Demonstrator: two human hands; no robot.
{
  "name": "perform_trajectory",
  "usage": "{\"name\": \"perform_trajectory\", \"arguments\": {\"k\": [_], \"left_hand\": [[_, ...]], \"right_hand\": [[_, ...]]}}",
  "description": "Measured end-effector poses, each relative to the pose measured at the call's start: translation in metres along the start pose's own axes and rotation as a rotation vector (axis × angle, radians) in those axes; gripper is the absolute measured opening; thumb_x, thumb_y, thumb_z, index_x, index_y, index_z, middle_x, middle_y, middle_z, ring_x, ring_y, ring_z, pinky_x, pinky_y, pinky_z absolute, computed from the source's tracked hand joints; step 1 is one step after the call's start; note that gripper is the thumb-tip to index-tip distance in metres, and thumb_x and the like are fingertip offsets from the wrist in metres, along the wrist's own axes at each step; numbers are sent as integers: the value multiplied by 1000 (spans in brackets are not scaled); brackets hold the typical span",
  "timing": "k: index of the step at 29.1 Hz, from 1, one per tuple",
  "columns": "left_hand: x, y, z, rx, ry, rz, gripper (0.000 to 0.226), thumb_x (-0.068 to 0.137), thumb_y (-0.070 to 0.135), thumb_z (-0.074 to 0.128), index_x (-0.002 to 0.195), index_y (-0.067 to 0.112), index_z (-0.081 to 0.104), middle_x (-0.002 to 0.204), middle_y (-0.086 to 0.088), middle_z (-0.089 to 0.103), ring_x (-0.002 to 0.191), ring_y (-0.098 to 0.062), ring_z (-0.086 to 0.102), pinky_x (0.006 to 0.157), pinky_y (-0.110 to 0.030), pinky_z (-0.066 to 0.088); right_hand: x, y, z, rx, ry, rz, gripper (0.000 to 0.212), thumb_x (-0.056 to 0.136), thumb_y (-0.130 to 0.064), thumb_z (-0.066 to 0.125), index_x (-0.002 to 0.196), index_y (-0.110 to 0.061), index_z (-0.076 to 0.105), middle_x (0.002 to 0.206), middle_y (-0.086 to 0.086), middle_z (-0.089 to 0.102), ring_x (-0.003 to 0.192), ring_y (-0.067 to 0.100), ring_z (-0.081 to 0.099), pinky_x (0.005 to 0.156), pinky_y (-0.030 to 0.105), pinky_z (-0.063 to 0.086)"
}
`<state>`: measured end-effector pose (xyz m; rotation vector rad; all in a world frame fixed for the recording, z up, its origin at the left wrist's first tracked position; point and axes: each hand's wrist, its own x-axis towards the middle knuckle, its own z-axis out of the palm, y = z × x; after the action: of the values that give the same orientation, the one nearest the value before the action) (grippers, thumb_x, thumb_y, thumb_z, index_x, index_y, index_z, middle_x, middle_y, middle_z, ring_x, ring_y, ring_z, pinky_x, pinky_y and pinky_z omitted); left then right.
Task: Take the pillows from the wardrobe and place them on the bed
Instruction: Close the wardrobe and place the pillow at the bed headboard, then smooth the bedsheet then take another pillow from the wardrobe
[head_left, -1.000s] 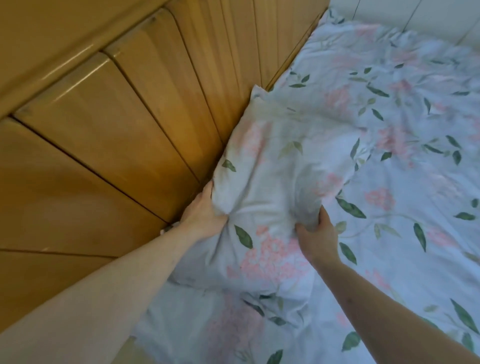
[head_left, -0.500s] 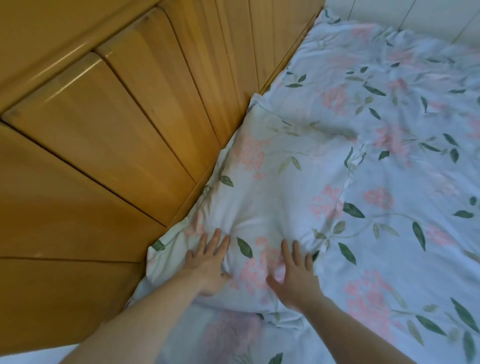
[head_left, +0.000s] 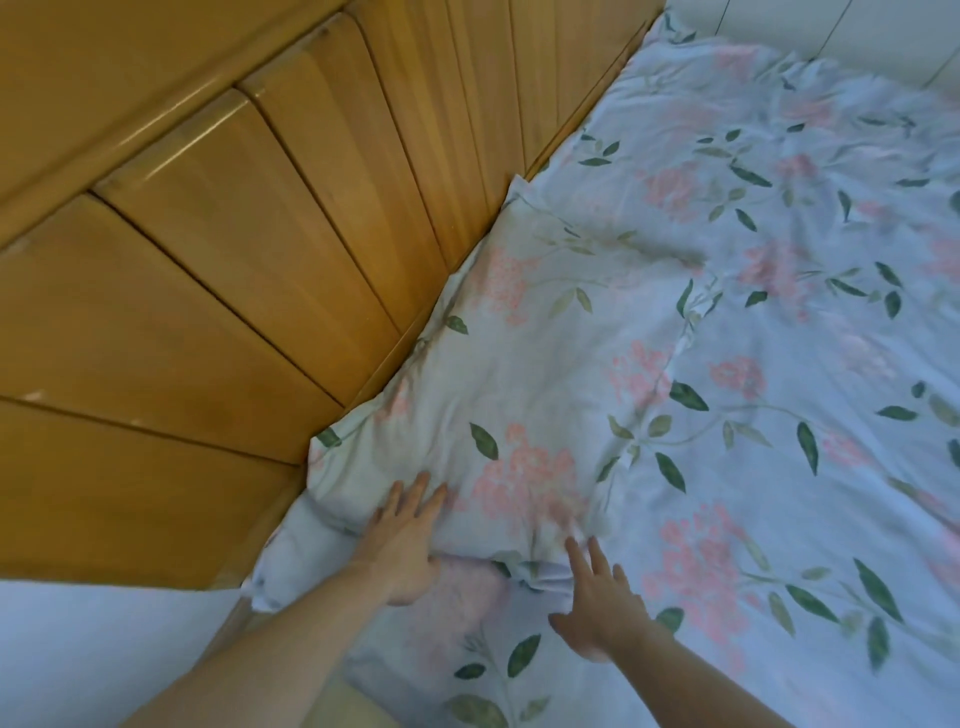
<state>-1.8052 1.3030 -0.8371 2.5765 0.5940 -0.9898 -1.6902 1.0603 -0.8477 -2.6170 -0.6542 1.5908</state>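
One view only, head camera, looking down and forward.

Pillow (head_left: 519, 374): floral case matching the sheet, lying flat on the bed (head_left: 805, 364) with one long edge pressed against the wooden headboard (head_left: 260, 270). Its long axis is seen to run from about 7 o'clock (near corner by the left hand) to 1 o'clock (far corner at the headboard seam).

Left hand (head_left: 402, 540): palm down, fingers (head_left: 415, 493) spread and extended, laid flat on the near end of the pillow. Nothing is gripped.

Right hand (head_left: 597, 608): also open, fingers (head_left: 587, 561) splayed, placed at the pillow's near edge where the fabric bunches; contact or a slight hover cannot be told from the blur. Nothing is held.

Relation noted: from both hands the pillow body lies toward 12–1 o'clock, ahead and away. The left hand is the nearer, already on the cloth; the right sits at the edge, toward 5 o'clock of the pillow's centre.

Judgement: this pillow appears placed; only smoothing along the long axis seems left. No second pillow is visible, and the wardrobe is out of frame.
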Motion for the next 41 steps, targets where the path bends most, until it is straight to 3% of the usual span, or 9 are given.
{"name": "perform_trajectory", "arguments": {"k": [4,7,13,17,22,25,30,34,41], "left_hand": [[-67,23,36,5,-30,26,83,100,31,51,162,27,-4,168,0,-20,156,-30,-11,126,-45,8],[-136,55,55,-163,-30,-9,80,100,30,51,162,30,0,169,5,-16,156,-26,-11,126,-40,8],[-270,107,58,-487,194,-81,69,101,31,51,160,36,16,169,12,-7,157,-19,-4,125,-34,14],[-352,133,45,-507,294,-38,63,100,34,53,157,34,25,169,11,3,156,-17,3,125,-33,16],[-439,152,46,-450,340,23,63,99,39,53,156,33,27,169,12,4,156,-15,2,122,-25,6],[-455,148,52,-440,360,44,63,98,42,54,155,36,28,168,14,2,156,-14,1,120,-24,4],[-517,139,62,-412,423,62,62,94,47,55,151,38,32,167,16,10,154,-15,10,125,-36,18],[-553,151,58,-427,464,68,61,95,44,59,151,37,36,166,15,13,153,-14,11,124,-31,16],[-578,231,48,-385,468,205,58,96,44,59,149,42,36,166,19,12,155,-12,1,126,-39,16]], "right_hand": [[-52,-1,9,71,124,-139,91,99,-39,56,161,-29,-10,169,1,-16,154,35,16,118,46,34],[-111,-6,14,107,136,-210,89,98,-38,56,161,-29,-7,169,0,-12,153,33,18,115,43,35],[-224,-3,28,169,190,-333,88,97,-39,58,162,-29,-1,170,-1,-5,155,26,15,119,40,29],[-302,9,36,237,232,-344,85,94,-40,58,161,-33,6,170,-4,3,154,22,16,119,42,31],[-396,22,61,288,317,-351,83,94,-42,57,161,-36,9,169,-10,8,154,16,15,121,39,26],[-419,25,76,313,317,-354,83,93,-43,57,161,-37,10,168,-13,9,154,13,15,121,39,27],[-488,21,113,298,366,-403,80,94,-40,58,160,-35,14,168,-12,13,154,10,14,122,36,25],[-526,28,123,285,381,-456,77,96,-41,58,160,-36,16,168,-12,12,154,11,15,123,38,25],[-595,116,112,280,516,-449,75,94,-46,58,158,-43,18,166,-17,15,153,9,19,121,37,29]]}}
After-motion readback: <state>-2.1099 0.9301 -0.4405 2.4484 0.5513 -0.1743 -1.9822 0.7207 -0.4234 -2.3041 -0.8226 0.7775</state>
